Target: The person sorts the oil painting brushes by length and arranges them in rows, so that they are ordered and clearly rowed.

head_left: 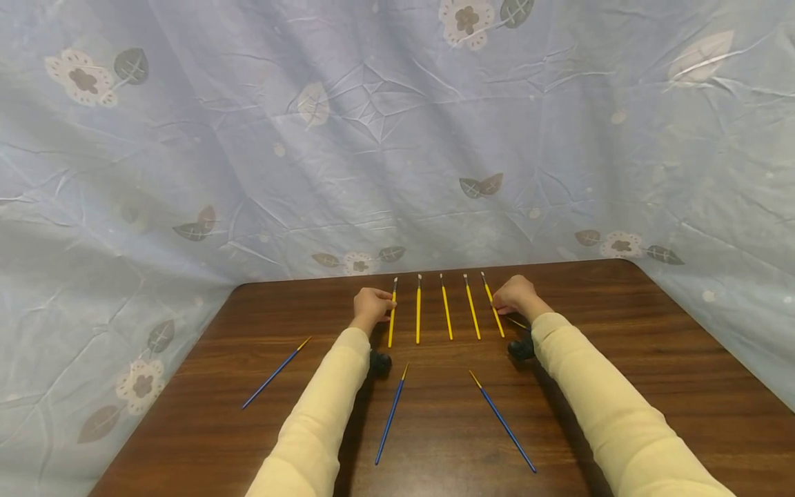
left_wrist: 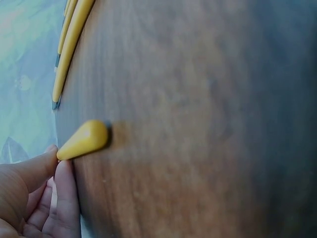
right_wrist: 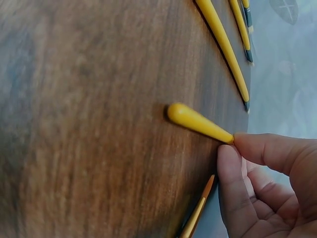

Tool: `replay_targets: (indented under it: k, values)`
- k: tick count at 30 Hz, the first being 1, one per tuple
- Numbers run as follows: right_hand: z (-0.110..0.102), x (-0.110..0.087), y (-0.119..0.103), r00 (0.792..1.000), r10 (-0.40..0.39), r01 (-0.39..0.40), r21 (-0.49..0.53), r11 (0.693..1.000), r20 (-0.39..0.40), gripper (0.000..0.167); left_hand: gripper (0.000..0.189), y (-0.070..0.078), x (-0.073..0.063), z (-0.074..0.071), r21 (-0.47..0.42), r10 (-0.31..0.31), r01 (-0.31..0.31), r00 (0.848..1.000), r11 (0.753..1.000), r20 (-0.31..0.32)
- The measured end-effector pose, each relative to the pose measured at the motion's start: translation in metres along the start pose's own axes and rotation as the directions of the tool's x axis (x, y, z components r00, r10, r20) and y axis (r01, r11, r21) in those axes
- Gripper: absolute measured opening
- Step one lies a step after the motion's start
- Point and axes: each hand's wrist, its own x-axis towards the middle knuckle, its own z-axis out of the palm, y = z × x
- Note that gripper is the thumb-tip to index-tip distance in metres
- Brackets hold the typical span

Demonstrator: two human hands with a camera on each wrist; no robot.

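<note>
Several yellow-handled paintbrushes lie in a row at the far side of the table, bristles toward the back. My left hand (head_left: 373,306) pinches the leftmost yellow paintbrush (head_left: 391,324) between thumb and fingers; in the left wrist view its rounded handle end (left_wrist: 89,138) points out from the fingertips. At the other end of the row, my right hand (head_left: 517,297) pinches the rightmost yellow paintbrush (head_left: 499,322), whose handle end (right_wrist: 190,119) shows in the right wrist view. Between them lie the middle yellow paintbrushes, one of them (head_left: 447,314) near the centre.
Nearer on the brown table (head_left: 435,428) lie blue paintbrushes: one at left (head_left: 273,376), one in the middle (head_left: 391,417), one right of it (head_left: 506,428). A brown-tipped brush (right_wrist: 200,208) lies beside my right hand, mostly hidden by that arm. A patterned cloth (head_left: 385,172) hangs behind.
</note>
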Motion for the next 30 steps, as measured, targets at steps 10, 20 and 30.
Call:
replay_targets:
  k: [10,20,30]
  values:
    - [-0.0006,-0.0017,-0.0013,1.000,0.000,0.000,-0.022,1.000,-0.003,0.020,0.017,0.0007,-0.0003,-0.0010,-0.003,0.000,0.000,1.000,1.000,0.004]
    - [-0.0010,0.0036,0.0006,1.000,0.007,-0.007,-0.061,0.998,-0.005,0.008,0.017,0.0000,-0.0022,-0.0003,0.005,0.012,-0.012,1.000,1.000,-0.003]
    - [-0.0005,0.0049,0.0024,1.000,0.008,-0.007,-0.032,0.999,0.008,0.005,0.016,0.0001,-0.0022,0.0000,-0.004,0.001,-0.001,1.000,1.000,-0.002]
